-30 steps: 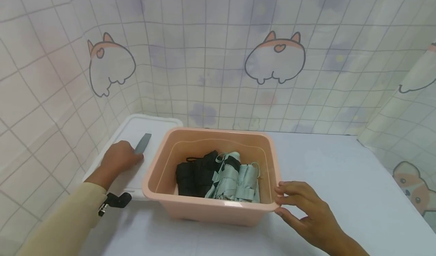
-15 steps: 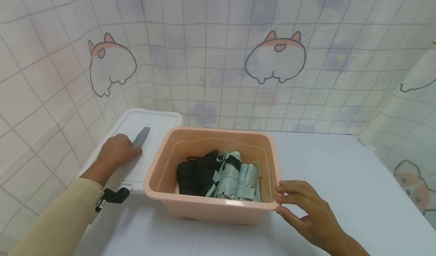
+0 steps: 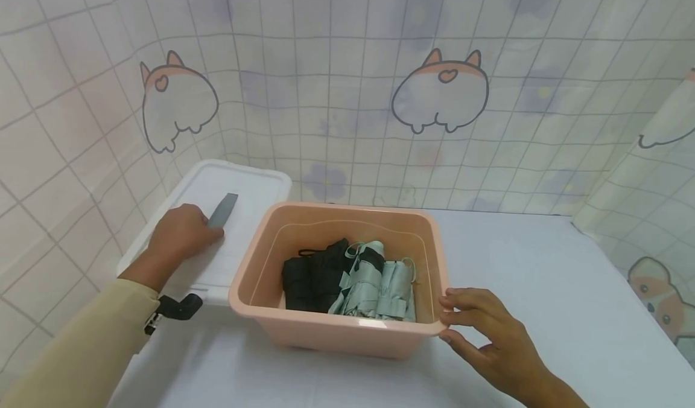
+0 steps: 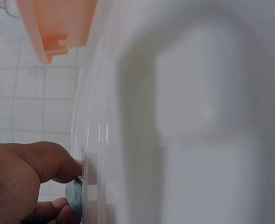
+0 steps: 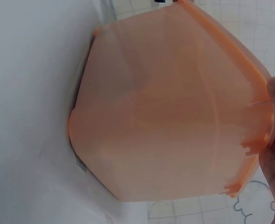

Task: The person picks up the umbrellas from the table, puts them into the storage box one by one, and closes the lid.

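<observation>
In the head view, my left hand (image 3: 184, 233) grips the grey handle (image 3: 223, 210) on top of a white lid (image 3: 257, 194) at the left. The left wrist view has thumb and fingers pinching that handle (image 4: 74, 196) beside a large white plastic surface (image 4: 198, 93). My right hand (image 3: 496, 341) holds the near right corner of a peach plastic bin (image 3: 347, 335), thumb and fingertips at its rim (image 5: 249, 65). Inside the bin lie a bulky black folded bundle (image 3: 312, 281) and pale grey-green rolled bundles (image 3: 369, 287) with cord loops, which look like folded umbrellas. Their undersides are hidden.
The peach bin stands on a white table (image 3: 543, 263). Behind and to the sides hangs a gridded cloth (image 3: 347, 94) printed with cartoon corgis. A black strap fitting (image 3: 181, 306) sits at my left wrist. The lid's right side lies close to the bin.
My left hand and the white lid have shifted up and slightly left in the head view. My right hand and the peach bin have stayed nearly still.
</observation>
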A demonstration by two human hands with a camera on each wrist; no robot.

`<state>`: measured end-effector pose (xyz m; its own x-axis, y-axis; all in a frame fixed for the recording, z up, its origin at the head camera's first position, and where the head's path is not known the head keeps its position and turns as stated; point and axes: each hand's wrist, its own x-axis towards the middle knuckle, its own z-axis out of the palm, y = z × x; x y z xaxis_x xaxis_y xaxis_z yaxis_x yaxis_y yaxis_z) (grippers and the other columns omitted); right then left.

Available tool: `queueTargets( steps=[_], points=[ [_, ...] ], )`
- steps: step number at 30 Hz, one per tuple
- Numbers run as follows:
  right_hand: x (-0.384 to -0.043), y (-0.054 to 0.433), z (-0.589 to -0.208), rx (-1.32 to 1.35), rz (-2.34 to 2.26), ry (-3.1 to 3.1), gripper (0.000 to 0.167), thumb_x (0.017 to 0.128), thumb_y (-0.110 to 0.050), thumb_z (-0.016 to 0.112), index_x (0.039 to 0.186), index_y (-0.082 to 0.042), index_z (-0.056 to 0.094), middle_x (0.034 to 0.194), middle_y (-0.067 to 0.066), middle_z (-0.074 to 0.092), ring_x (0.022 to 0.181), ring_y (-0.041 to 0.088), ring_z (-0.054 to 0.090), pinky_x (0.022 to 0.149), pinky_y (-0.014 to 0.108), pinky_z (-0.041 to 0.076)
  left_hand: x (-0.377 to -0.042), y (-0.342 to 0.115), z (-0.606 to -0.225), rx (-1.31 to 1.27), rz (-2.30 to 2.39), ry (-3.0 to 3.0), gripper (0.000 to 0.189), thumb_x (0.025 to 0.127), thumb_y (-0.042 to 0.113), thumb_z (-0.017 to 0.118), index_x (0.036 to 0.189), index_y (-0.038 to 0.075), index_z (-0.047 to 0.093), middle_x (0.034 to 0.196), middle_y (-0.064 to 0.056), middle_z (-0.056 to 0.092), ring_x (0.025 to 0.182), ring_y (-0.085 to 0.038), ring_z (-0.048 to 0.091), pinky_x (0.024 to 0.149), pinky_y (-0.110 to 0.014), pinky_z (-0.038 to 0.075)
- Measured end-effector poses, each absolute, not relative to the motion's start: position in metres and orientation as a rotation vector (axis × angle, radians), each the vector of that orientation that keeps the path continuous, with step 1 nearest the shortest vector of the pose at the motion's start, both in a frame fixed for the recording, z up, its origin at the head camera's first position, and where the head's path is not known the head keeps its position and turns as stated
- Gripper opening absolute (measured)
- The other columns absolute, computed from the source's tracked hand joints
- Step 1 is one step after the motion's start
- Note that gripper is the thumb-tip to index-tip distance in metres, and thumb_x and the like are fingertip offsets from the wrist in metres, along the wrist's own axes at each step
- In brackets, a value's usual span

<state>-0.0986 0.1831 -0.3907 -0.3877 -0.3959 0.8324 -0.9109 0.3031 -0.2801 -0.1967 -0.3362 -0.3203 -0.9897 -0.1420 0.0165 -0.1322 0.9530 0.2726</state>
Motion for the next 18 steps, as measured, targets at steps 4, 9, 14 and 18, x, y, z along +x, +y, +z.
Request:
queueTargets(
  steps=[4, 9, 14, 18],
  points=[
    [-0.099, 0.183, -0.39, 1.169, 1.028, -1.916, 0.028, 0.099, -0.033, 0.069, 0.095, -0.006, 0.074, 0.112, 0.014, 0.07, 0.12, 0.021, 0.06, 0.103, 0.02, 0.044, -0.196, -0.334, -0.312, 0.209, -0.401, -3.059, 0.037, 0.088, 0.027, 0.067, 0.06, 0.008, 0.052, 0.06, -0.006, 0.051, 0.059, -0.024, 0.05, 0.049, -0.033, 0.038],
    [-0.099, 0.182, -0.39, 1.175, 1.035, -1.905, 0.028, 0.099, -0.033, 0.069, 0.095, -0.005, 0.074, 0.112, 0.014, 0.07, 0.12, 0.021, 0.06, 0.103, 0.02, 0.045, -0.195, -0.334, -0.302, 0.201, -0.384, -3.05, 0.037, 0.088, 0.027, 0.066, 0.06, 0.008, 0.052, 0.059, -0.006, 0.051, 0.058, -0.024, 0.05, 0.049, -0.033, 0.038],
    [-0.099, 0.182, -0.389, 1.174, 1.038, -1.901, 0.029, 0.099, -0.033, 0.07, 0.095, -0.005, 0.074, 0.111, 0.015, 0.07, 0.119, 0.022, 0.06, 0.103, 0.02, 0.045, -0.194, -0.336, -0.295, 0.175, -0.378, -3.035, 0.035, 0.086, 0.025, 0.067, 0.061, 0.007, 0.051, 0.058, -0.006, 0.051, 0.058, -0.024, 0.05, 0.049, -0.033, 0.038],
    [-0.1, 0.181, -0.389, 1.179, 1.045, -1.892, 0.028, 0.099, -0.032, 0.07, 0.095, -0.004, 0.074, 0.111, 0.015, 0.07, 0.119, 0.022, 0.06, 0.103, 0.02, 0.045, -0.194, -0.339, -0.29, 0.166, -0.36, -3.032, 0.035, 0.085, 0.026, 0.068, 0.061, 0.008, 0.05, 0.059, -0.006, 0.051, 0.058, -0.024, 0.049, 0.049, -0.034, 0.038]
  ],
)
